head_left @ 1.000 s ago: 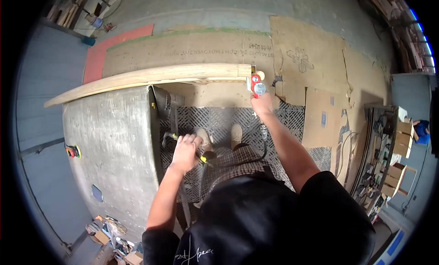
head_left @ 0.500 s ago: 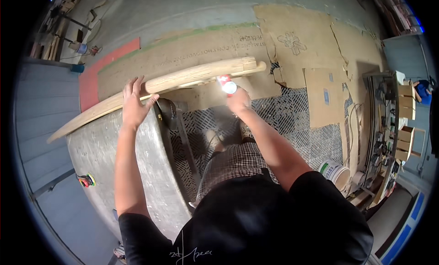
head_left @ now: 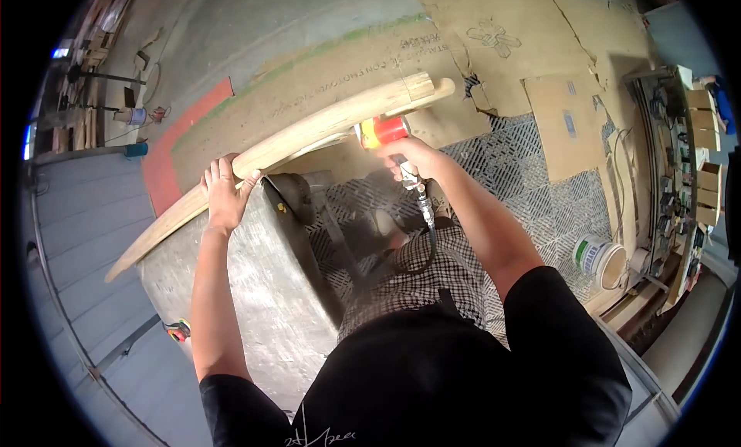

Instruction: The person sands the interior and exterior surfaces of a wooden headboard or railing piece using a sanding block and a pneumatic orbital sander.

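Note:
A long, curved wooden piece [head_left: 332, 119] lies across the far end of a worn metal-topped bench [head_left: 266, 254] and sticks out past its right side. It has a thick upper bar and a thinner strip [head_left: 432, 94] below. My left hand [head_left: 225, 196] grips it over the bench edge, fingers over the wood and thumb to the right. In my right hand [head_left: 409, 155] is an air tool [head_left: 386, 131] with a red and yellow cylindrical head, held close beside the overhanging wood. I cannot tell whether the two touch. A hose hangs from its metal fitting [head_left: 424, 206].
Cardboard sheets [head_left: 571, 131] and dark patterned mats [head_left: 505, 169] cover the floor. At the right, a white bucket [head_left: 600, 263] stands near a crowded shelf [head_left: 683, 169]. On the bench's left side is a red and yellow round item [head_left: 178, 330].
The air tool has turned, so its side and hose now show. My right hand has shifted slightly right. The whole view has tilted, while my left hand stays on the wood.

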A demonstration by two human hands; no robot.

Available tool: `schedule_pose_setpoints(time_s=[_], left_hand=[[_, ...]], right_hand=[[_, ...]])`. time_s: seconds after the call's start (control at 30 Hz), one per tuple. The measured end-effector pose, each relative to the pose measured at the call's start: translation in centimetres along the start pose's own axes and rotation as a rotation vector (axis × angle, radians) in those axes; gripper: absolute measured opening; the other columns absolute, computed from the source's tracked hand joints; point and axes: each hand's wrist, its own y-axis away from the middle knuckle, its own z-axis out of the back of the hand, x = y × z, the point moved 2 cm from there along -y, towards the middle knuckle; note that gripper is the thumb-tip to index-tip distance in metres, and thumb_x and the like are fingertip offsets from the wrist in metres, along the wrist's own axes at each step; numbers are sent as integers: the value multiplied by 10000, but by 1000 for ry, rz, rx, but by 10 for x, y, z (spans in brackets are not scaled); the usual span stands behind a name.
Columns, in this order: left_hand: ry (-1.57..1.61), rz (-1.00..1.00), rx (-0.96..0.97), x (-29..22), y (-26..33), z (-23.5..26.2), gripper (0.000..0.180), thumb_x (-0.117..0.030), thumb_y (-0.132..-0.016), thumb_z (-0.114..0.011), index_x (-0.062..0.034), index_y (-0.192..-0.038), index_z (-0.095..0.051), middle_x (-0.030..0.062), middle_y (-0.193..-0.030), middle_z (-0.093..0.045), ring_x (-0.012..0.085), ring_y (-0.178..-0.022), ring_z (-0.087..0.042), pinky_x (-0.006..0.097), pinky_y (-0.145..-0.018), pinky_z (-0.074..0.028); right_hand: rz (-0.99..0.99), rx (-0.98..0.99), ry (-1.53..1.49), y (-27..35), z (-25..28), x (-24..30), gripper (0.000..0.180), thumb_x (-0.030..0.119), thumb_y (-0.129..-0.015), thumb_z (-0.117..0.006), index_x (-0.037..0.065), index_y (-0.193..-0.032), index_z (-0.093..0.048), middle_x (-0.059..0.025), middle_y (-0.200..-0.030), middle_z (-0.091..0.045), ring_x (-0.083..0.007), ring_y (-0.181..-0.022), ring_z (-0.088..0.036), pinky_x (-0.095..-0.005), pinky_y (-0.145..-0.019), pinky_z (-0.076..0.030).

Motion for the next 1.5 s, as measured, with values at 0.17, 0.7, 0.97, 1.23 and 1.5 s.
schedule_pose_setpoints(time_s=[0.17,0.7,0.97,1.23,1.5], left_hand=[[-13,7,9,1,-1,-5,651,-582,-921,-617,-91,-1333,-504,157,-1182,-529,354,-1131,-465,502,-1081,-282],[-17,-42,3,4,-2,-5,661,-583,-942,-589,-75,-1354,-491,178,-1207,-524,379,-1137,-473,511,-1070,-287],[-11,-88,71,5,-9,-1,630,-516,-953,-617,-69,-1370,-469,180,-1225,-514,382,-1141,-468,515,-1057,-302],[-19,-51,91,8,-4,-1,659,-530,-969,-584,-47,-1394,-439,180,-1239,-501,378,-1160,-467,509,-1080,-288],[-23,-63,67,5,-6,-1,666,-537,-965,-582,-46,-1394,-446,176,-1232,-499,371,-1140,-470,508,-1069,-298]], right_hand=[[-83,159,-91,8,-3,-4,172,180,-870,-657,96,-763,-553,-23,-596,-510,-129,-493,-493,-290,-466,-408],[-120,133,408,-6,27,79,128,155,-799,-700,71,-773,-607,-22,-599,-561,-113,-462,-511,-275,-428,-428],[-174,180,162,-18,44,30,174,199,-841,-676,88,-748,-580,-24,-641,-568,-146,-489,-530,-282,-417,-420],[104,247,-381,4,-39,-44,170,146,-879,-670,84,-757,-569,-24,-621,-554,-156,-489,-535,-332,-494,-473],[113,93,-501,-30,-38,-73,206,142,-855,-669,79,-700,-548,-43,-613,-536,-186,-486,-515,-332,-492,-436]])
